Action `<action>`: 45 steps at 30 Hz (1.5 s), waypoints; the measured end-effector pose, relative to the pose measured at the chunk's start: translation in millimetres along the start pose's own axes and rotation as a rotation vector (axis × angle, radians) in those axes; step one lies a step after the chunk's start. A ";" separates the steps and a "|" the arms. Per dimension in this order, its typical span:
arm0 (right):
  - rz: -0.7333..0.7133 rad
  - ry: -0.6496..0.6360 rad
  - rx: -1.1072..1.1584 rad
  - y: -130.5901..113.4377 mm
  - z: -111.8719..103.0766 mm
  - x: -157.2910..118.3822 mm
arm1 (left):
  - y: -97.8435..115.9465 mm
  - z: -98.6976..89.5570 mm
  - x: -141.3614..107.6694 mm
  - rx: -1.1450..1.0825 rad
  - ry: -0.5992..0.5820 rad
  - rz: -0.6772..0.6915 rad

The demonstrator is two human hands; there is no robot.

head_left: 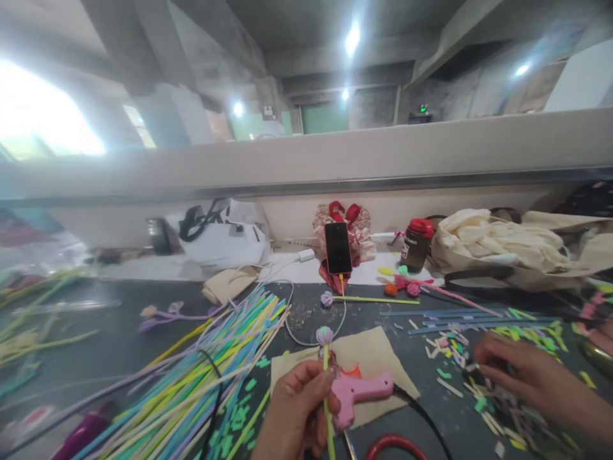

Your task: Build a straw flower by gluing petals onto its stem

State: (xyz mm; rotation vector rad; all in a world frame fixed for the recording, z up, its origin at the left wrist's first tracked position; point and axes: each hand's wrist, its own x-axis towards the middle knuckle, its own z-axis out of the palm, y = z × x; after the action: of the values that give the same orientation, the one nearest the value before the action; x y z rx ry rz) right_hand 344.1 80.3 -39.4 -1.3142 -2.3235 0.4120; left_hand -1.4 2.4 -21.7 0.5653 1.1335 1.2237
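Note:
Pinched between the thumb and fingers of my left hand (pixel 304 399) is a yellow-green stem (pixel 328 421), held upright with a small purple and mint flower head (pixel 325 336) on top. Just right of it a pink glue gun (pixel 361 391) lies on a beige cloth (pixel 390 358). At the right, my right hand (pixel 514 364) reaches into a pile of short cut pieces (pixel 493 406), its fingers curled down and close together; what they hold, if anything, is too small to make out.
Long coloured stems (pixel 191 383) cover the left. Behind stand a phone (pixel 338 248), a dark bottle with a red lid (pixel 416 246), and bags. Another flower (pixel 327 299) lies mid-table. Red handles (pixel 395 441) show at the front edge. Part of another person's hand (pixel 604 335) is at far right.

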 end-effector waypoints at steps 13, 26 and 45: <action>0.447 -0.098 0.813 -52.7 24.5 23.9 | 1.1 4.3 -4.4 0.002 0.047 -0.026; 0.400 -0.149 0.961 -107.7 48.1 47.5 | -7.9 3.7 -1.8 -0.047 -0.061 -0.022; -0.269 0.018 0.532 -171.2 75.6 79.1 | -13.7 -6.4 2.8 -0.162 -0.127 0.053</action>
State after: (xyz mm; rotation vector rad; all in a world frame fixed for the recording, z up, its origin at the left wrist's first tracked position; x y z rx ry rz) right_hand 144.4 58.9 -8.3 -0.7384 -2.1247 0.8476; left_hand -1.4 -0.5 -36.8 0.5445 0.9085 1.2939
